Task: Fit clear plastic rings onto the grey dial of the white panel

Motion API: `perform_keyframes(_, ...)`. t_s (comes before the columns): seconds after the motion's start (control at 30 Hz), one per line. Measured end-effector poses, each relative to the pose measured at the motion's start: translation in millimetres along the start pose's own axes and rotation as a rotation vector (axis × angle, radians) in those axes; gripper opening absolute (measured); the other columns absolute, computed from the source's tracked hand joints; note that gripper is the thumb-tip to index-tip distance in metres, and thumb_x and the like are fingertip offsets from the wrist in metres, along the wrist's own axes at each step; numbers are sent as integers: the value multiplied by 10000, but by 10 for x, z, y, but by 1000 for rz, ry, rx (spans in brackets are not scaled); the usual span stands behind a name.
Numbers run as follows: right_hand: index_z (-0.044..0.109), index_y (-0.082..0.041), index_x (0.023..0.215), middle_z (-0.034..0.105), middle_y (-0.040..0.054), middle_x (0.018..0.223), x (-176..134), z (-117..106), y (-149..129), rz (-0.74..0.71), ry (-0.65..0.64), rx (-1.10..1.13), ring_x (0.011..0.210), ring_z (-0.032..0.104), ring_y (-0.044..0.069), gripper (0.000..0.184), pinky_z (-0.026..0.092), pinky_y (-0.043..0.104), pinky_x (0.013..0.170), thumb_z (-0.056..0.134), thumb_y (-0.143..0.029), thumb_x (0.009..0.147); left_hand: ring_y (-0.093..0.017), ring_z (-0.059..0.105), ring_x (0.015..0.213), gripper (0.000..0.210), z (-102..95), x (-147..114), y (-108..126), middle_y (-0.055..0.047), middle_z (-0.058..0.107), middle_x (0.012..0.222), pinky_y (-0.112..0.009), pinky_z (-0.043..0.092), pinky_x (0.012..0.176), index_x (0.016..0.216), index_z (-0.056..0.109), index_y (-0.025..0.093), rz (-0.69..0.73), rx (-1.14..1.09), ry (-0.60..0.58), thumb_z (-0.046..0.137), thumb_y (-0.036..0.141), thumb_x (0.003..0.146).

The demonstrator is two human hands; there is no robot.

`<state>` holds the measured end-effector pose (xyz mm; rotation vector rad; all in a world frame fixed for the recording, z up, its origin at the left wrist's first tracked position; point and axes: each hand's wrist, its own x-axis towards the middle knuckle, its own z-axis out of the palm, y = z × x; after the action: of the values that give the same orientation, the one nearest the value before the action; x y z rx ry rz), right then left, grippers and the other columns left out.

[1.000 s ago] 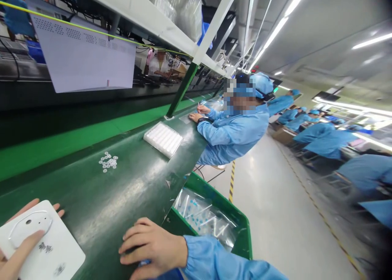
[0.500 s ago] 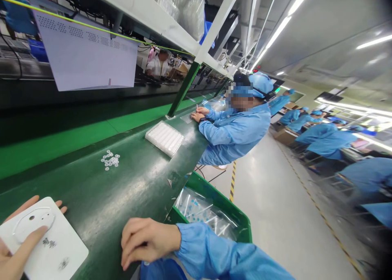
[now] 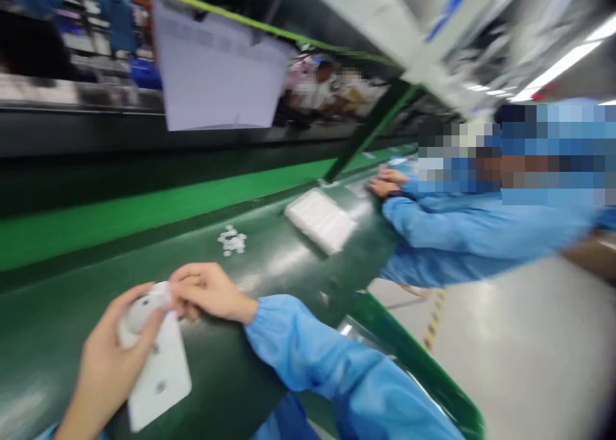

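Holding the white plate [image 3: 156, 363] just above the green worktop [image 3: 269, 260], the left hand [image 3: 108, 363] curls around its upper end while the right hand [image 3: 205, 292] pinches its top edge; next comes fine fingertip work, likely peeling or seating something there.

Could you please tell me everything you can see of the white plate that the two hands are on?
The white plate is flat, smooth, plastic-looking, with rounded corners and small dark marks. Its upper end carries a raised oval part. It lies tilted on the dark green bench. The left hand covers its left side; the right hand touches its top. Motion blur hides finer detail.
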<state>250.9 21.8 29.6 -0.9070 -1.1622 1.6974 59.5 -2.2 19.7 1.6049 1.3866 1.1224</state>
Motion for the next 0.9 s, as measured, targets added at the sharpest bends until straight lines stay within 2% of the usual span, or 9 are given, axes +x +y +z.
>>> perform_keyframes(0.03, 635, -119, 937, 609, -1, 652, -43, 5, 15, 43, 52, 44, 443, 471, 68, 520, 358, 150, 388, 844, -562, 764, -270, 682, 960, 405, 31, -32, 59, -55, 704, 1133, -300, 581, 759, 1137, 719, 233, -6, -14, -23, 755, 508, 842)
perform_keyframes(0.1, 617, -128, 882, 537, -34, 595, -107, 12, 28, 109, 101, 98, 438, 389, 51, 531, 249, 130, 363, 887, -554, 714, -248, 685, 991, 305, 75, -60, 114, -31, 721, 1119, -304, 573, 864, 1102, 747, 254, 14, -86, -69, 770, 430, 854)
perform_keyframes(0.2, 620, -128, 835, 483, -45, 559, -167, 52, 37, 172, 47, 133, 446, 335, 47, 477, 207, 131, 374, 887, -512, 739, -244, 688, 1002, 233, 69, -78, 102, -31, 736, 1091, -328, 551, 949, 1066, 778, 258, 13, -158, -55, 803, 349, 854)
perform_keyframes(0.37, 660, -115, 805, 462, -36, 546, -262, 150, 37, 205, 33, 128, 447, 334, 48, 448, 220, 146, 388, 868, -511, 772, -208, 690, 967, 131, 22, -138, 137, -9, 750, 1020, -279, 545, 888, 997, 810, 277, 83, -252, -57, 775, 217, 885)
perform_keyframes(0.5, 688, -112, 838, 526, -3, 594, -255, 83, 17, 193, -1, 55, 457, 367, 56, 448, 249, 152, 385, 845, -530, 800, -175, 685, 959, 185, 27, -125, 162, 22, 749, 1022, -242, 530, 871, 1006, 809, 306, 79, -301, -76, 780, 171, 882)
perform_keyframes(0.63, 702, -113, 884, 506, -17, 564, -234, 5, -2, 165, -86, -12, 435, 353, 51, 442, 234, 153, 390, 801, -541, 847, -172, 676, 977, 195, 29, -106, 150, 26, 747, 1040, -246, 521, 889, 1019, 807, 311, 63, -303, -113, 764, 168, 894)
perform_keyframes(0.7, 702, -117, 888, 505, -20, 565, -233, 1, -7, 136, -87, -53, 436, 361, 53, 437, 234, 155, 393, 783, -545, 862, -175, 670, 992, 202, 26, -105, 141, 23, 745, 1053, -252, 516, 902, 1037, 803, 309, 52, -292, -130, 752, 168, 903)
perform_keyframes(0.83, 724, -116, 864, 563, 15, 619, -235, 15, -24, 4, -35, -217, 532, 468, 83, 391, 347, 172, 475, 794, -501, 861, -174, 666, 985, 190, 23, -115, 130, 24, 744, 1055, -258, 514, 896, 1050, 800, 314, 70, -291, -145, 752, 188, 915)
perform_keyframes(0.9, 733, -116, 849, 596, 35, 656, -235, 9, -39, -16, -25, -262, 578, 495, 99, 388, 367, 183, 506, 822, -494, 830, -174, 667, 988, 174, 25, -120, 127, 23, 744, 1056, -258, 514, 902, 1050, 799, 313, 77, -279, -155, 750, 207, 921)
